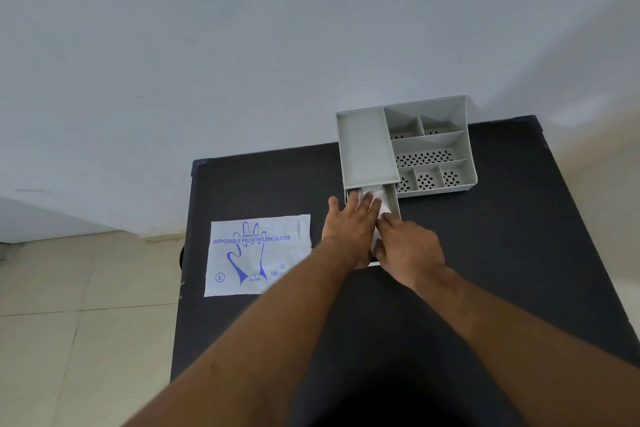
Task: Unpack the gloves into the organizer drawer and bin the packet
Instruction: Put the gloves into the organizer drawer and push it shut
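Note:
A grey organizer (429,146) stands at the table's far right, its drawer (393,199) pulled out toward me. A stack of clear white gloves (375,199) lies inside the drawer. My left hand (349,230) rests flat on the gloves, fingers spread, pressing them down. My right hand (410,250) is beside it, fingers curled onto the gloves' near right edge. Flat on the table, left of my hands, lies the white packet (258,255) with a blue printed hand.
The black table (502,236) ends at its left edge near the packet, with tiled floor (69,322) beyond. The organizer's top has a flat tray and several perforated compartments. A pale wall rises behind the table.

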